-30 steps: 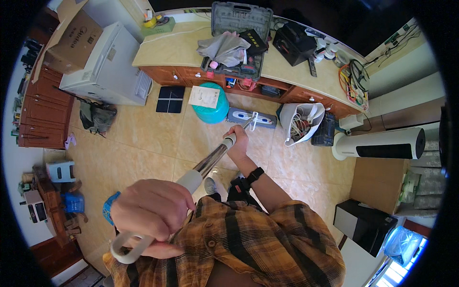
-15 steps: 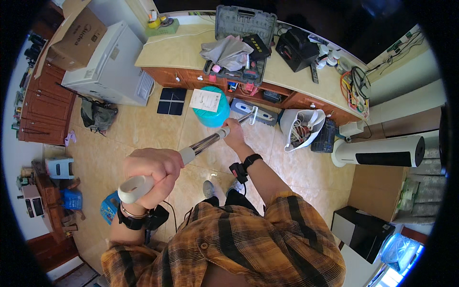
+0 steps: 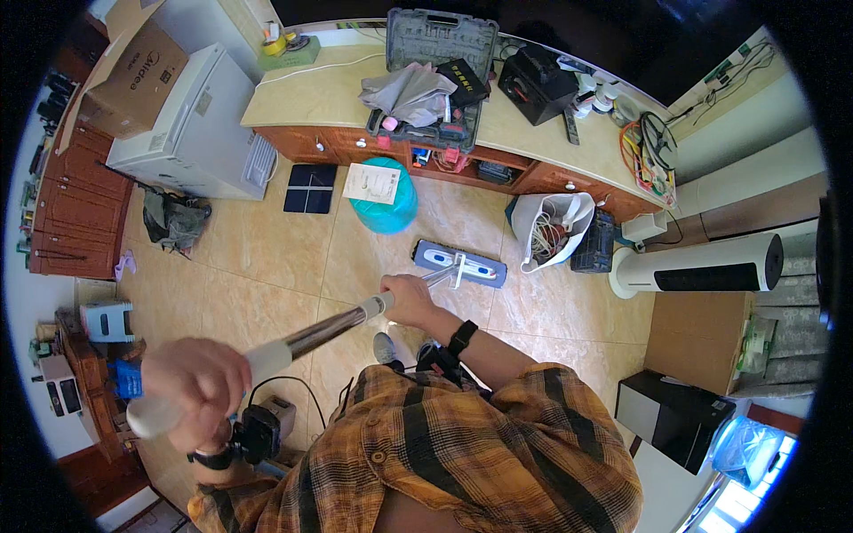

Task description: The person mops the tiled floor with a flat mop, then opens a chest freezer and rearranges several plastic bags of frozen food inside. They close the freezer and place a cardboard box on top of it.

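A flat mop with a blue-grey pad lies on the tiled floor ahead of me. Its metal and white pole slants from the head back toward my left side. My left hand is wrapped round the thick white grip near the pole's upper end; it looks a little blurred. Lower down, my right hand is closed round the pole, close to the mop head. Dark straps are on both wrists.
A turquoise stool with a paper on top stands left of the mop head. Beyond it runs a cabinet with an open tool case. To the right are a white bin of cables and a white tower fan.
The mop head has moved back from the cabinet toward me. My left hand has moved left and down with the grip, and my right hand has shifted slightly left and nearer.
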The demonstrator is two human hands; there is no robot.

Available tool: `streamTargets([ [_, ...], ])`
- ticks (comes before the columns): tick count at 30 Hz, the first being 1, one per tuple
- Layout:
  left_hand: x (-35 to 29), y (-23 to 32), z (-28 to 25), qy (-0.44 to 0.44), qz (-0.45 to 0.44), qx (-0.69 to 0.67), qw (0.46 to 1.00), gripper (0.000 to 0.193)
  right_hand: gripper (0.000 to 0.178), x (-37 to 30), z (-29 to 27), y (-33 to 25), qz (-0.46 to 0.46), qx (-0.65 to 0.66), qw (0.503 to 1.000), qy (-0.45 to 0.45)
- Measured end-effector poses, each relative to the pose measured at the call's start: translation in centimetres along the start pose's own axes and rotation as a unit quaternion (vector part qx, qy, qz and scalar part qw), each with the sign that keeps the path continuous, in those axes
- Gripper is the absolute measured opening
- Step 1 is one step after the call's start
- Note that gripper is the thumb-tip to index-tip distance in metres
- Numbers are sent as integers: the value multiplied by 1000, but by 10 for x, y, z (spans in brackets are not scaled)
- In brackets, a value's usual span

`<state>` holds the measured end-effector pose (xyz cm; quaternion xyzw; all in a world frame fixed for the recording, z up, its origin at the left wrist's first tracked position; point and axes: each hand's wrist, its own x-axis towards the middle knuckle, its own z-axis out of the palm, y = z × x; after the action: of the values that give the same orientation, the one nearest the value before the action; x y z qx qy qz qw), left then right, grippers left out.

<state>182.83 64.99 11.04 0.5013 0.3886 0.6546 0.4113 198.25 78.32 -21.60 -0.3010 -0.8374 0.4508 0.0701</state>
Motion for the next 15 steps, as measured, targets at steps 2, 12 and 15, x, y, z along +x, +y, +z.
streamTargets([
  [2,7,5,-4,-104,10,-35,994,35,22,-4,-1,-3,-38,39,995,81],
  [12,26,-65,24,-124,66,74,987,35,18,60,-16,61,-39,51,955,291],
  [15,24,-84,28,-45,38,125,990,30,14,80,-22,82,-56,50,964,256],
])
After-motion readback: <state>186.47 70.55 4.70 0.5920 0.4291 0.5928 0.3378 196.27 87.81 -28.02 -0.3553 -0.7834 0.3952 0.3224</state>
